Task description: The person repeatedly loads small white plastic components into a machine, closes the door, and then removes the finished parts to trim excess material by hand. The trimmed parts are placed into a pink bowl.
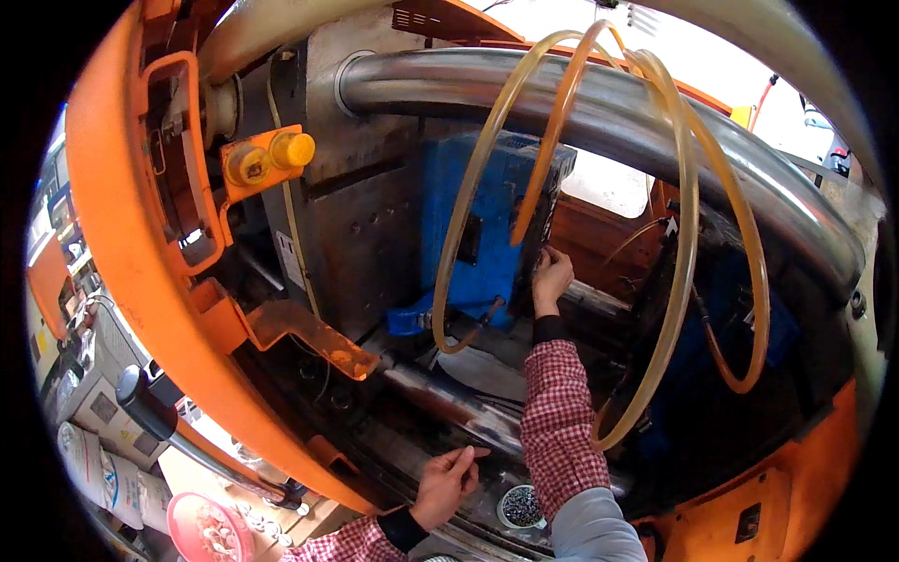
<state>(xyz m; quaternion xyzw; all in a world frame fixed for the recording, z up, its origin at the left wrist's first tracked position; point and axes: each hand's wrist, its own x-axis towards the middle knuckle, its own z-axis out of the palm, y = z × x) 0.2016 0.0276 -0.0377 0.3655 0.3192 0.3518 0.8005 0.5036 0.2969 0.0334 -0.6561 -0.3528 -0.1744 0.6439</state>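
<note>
My right hand [552,273] reaches to the inner face of the blue mould block [478,211], its fingers pinched together against the dark edge. Whatever they hold there is too small to make out. Lower down, my left hand [446,487] hovers over the machine bed with thumb and forefinger together, and a small dark tip shows at their end. Just right of it stands a pale cup [504,510] filled with small dark metallic pieces [523,506]. Amber hoses [682,234] loop in front of and beside my right arm.
A thick steel tie bar [431,80] crosses above, another bar [459,407] below. The orange machine frame [122,234] curves along the left, bearing yellow buttons [293,149]. A second blue block [777,328] sits right. A pink basin [178,515] with pale pieces stands lower left.
</note>
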